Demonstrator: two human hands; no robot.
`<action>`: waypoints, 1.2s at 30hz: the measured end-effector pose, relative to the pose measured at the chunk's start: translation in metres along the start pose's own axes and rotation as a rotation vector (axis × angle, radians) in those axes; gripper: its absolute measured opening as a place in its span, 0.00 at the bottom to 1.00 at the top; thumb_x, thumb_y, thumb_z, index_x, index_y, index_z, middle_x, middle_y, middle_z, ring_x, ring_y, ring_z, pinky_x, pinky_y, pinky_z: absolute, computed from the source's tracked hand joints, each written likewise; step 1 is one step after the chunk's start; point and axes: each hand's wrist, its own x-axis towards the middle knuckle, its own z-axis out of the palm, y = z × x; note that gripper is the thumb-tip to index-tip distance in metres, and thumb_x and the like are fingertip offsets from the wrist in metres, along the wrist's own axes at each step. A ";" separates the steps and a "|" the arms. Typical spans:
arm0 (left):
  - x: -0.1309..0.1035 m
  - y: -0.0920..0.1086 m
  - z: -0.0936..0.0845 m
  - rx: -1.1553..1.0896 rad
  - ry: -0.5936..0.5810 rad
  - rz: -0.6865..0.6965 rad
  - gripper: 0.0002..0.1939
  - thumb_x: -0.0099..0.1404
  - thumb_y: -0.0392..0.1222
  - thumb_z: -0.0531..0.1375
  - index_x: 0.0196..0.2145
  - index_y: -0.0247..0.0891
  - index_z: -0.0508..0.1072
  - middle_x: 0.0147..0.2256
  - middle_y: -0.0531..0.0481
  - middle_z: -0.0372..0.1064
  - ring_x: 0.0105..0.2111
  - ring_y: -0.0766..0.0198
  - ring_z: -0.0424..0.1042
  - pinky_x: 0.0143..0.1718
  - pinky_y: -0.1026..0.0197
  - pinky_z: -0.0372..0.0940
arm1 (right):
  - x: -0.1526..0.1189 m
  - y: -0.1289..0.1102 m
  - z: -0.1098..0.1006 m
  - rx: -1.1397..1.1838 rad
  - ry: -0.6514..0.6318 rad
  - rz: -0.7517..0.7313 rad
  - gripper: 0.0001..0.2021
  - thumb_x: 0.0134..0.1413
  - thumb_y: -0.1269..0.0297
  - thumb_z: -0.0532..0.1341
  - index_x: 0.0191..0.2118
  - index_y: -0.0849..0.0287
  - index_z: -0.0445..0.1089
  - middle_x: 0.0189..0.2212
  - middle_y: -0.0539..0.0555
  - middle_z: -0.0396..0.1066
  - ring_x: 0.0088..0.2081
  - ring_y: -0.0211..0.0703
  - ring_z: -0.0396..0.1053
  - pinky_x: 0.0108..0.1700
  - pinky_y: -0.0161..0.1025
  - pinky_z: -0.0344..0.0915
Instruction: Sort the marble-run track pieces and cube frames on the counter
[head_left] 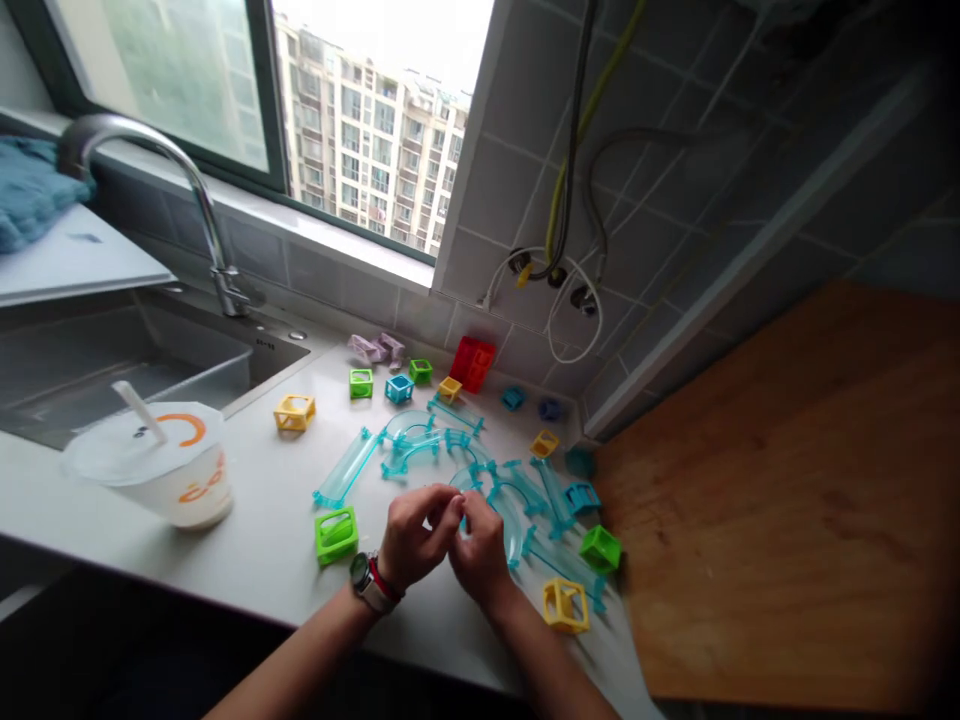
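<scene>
Left hand (414, 537) and right hand (478, 548) met, curled, near the front edge of the surface (274, 520), grip indiscernible; turquoise tracks (347, 468) lay spread, presumably for reach.

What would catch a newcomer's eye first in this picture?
Probably the translucent turquoise track pieces spread across the middle of the counter, with the person's left grip and right grip close together over them. Next, likely the large cup with a straw, at the left beside the sink, and the bright window behind.
</scene>
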 end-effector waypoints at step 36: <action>0.153 -0.037 -0.094 0.834 -0.949 -0.598 0.31 0.60 0.47 0.71 0.59 0.39 0.72 0.49 0.37 0.77 0.46 0.48 0.79 0.51 0.48 0.72 | -0.019 -0.009 0.020 0.497 -0.342 0.084 0.22 0.44 0.53 0.75 0.45 0.54 0.73 0.31 0.49 0.75 0.29 0.40 0.70 0.30 0.34 0.62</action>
